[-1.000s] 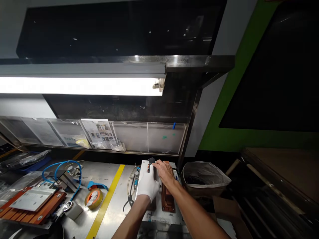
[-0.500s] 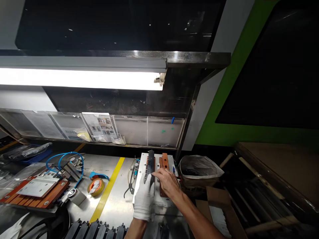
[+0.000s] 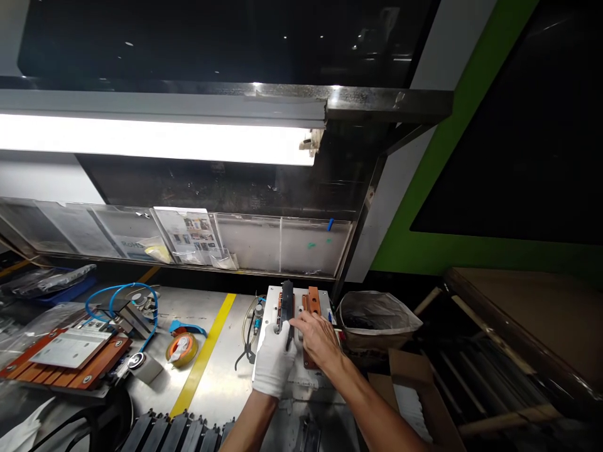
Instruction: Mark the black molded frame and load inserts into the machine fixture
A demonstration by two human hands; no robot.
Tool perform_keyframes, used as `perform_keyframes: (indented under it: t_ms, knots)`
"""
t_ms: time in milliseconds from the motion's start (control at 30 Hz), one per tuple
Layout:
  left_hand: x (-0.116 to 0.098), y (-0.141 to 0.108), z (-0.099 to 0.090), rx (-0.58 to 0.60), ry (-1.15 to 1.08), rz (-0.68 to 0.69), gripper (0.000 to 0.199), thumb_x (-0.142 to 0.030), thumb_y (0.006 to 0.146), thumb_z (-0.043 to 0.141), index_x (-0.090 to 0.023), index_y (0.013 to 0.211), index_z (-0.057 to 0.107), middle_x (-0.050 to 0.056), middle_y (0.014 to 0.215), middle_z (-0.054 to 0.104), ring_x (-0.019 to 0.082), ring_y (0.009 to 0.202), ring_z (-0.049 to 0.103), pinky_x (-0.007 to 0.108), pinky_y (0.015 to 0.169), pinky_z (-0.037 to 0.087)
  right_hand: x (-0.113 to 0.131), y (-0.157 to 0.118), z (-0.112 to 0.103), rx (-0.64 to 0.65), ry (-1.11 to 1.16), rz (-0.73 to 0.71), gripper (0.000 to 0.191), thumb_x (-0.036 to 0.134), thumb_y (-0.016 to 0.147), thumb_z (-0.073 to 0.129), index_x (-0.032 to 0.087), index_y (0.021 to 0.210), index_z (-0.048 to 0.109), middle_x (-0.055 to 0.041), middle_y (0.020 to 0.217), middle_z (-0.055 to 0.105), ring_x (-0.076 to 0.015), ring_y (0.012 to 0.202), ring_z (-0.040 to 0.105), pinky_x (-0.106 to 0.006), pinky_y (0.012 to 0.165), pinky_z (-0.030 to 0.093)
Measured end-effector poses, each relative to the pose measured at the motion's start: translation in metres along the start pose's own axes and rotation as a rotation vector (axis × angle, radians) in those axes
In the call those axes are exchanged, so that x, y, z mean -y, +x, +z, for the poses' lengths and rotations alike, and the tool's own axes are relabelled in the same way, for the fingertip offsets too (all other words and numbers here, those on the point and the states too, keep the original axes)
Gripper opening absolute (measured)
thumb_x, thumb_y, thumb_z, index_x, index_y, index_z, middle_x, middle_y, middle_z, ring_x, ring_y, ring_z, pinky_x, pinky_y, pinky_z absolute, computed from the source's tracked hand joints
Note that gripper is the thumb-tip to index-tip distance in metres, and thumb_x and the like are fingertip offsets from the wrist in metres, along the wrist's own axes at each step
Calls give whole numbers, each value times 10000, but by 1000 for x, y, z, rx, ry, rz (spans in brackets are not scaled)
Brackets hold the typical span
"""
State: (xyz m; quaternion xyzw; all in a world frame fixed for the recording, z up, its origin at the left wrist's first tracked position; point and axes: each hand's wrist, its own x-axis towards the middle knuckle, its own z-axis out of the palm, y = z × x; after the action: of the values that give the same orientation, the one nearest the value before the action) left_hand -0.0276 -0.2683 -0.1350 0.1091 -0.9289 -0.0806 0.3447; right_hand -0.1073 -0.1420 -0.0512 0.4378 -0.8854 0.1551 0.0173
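My left hand (image 3: 274, 361), in a white glove, rests on a white fixture plate (image 3: 271, 300) and its fingers lie against a long black strip part (image 3: 287, 300) seated in the left brown slot. My right hand (image 3: 316, 339) is bare; its fingertips pinch the near end of the same black strip. A second brown slot (image 3: 313, 300) beside it is partly covered by my right hand.
A yellow line (image 3: 207, 351) crosses the steel bench. Left of it lie an orange tape roll (image 3: 181, 349), blue tubing (image 3: 117, 298) and a brown jig with a white plate (image 3: 66, 355). A bag-lined bin (image 3: 377, 320) stands right. Black ribbed parts (image 3: 174, 433) lie at the near edge.
Both hands have slid back from the far end of the fixture toward its near end along the black strip. The view has shifted slightly.
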Motion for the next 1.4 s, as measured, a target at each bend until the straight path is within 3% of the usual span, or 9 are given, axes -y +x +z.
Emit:
perform_keyframes:
  t_ms: [200, 267, 400, 633, 733, 900, 1000, 1233, 1400]
  knots:
    - [1, 8, 0, -44, 127, -29, 322, -180, 801, 640, -168, 1120, 677, 111, 918, 646, 204, 688, 624, 285, 533, 543, -2, 7, 6, -40, 35, 39, 553, 39, 922, 382, 362, 1249, 690, -5, 1119, 695, -203, 937, 599, -310, 794, 391]
    - [5, 4, -1, -81, 83, 22, 319, -186, 833, 650, -151, 1150, 654, 116, 937, 656, 215, 737, 649, 305, 587, 582, -1, 1, 9, -61, 43, 57, 557, 38, 936, 368, 346, 1288, 671, -12, 1146, 690, -202, 969, 604, -301, 820, 403]
    - [10, -7, -6, -140, -97, 104, 320, -194, 897, 634, -155, 1210, 585, 132, 1094, 667, 232, 1001, 673, 359, 871, 619, 1, -16, 12, -117, 85, 79, 527, 55, 966, 358, 318, 1306, 662, -33, 1174, 680, -198, 1033, 606, -282, 851, 416]
    - [12, -10, -6, -194, -58, 147, 260, -131, 898, 596, -167, 1155, 578, 101, 978, 693, 223, 896, 692, 370, 826, 633, 2, -14, 4, -40, 88, 8, 482, 115, 989, 389, 383, 1260, 683, -1, 1112, 693, -179, 982, 617, -272, 823, 414]
    - [13, -8, -8, -90, -59, 118, 267, -161, 899, 602, -158, 1166, 606, 118, 1034, 694, 224, 933, 692, 349, 830, 624, 3, -7, 0, -15, 71, 2, 503, 115, 980, 385, 406, 1270, 676, 6, 1111, 694, -183, 971, 619, -283, 807, 410]
    - [14, -5, -13, 256, -99, -44, 386, -209, 937, 522, -161, 1312, 597, 163, 1189, 642, 232, 982, 680, 353, 817, 609, 4, -1, -3, 2, 55, 20, 519, 100, 944, 397, 390, 1261, 688, -10, 1085, 695, -191, 914, 616, -299, 783, 401]
    - [10, 0, -22, 384, -136, -107, 439, -225, 962, 460, -156, 1383, 564, 192, 1262, 604, 260, 1055, 666, 381, 867, 592, 5, 0, -1, 3, 51, 37, 529, 95, 936, 393, 382, 1269, 687, -18, 1083, 692, -192, 920, 611, -298, 799, 403]
    - [-3, 18, -44, 506, -124, -172, 535, -213, 942, 479, -142, 1472, 484, 230, 1387, 548, 321, 1146, 653, 427, 945, 559, 15, 7, -5, -81, 83, 86, 551, 56, 908, 396, 372, 1238, 704, -16, 1073, 700, -197, 930, 624, -304, 828, 444]
    - [-5, 25, -54, 484, -144, -118, 579, -314, 943, 493, -151, 1496, 443, 237, 1521, 448, 375, 1292, 561, 473, 988, 535, 13, -25, -8, -343, 195, 234, 506, 102, 986, 326, 237, 1437, 510, -88, 1305, 637, -216, 1166, 594, -339, 989, 466]
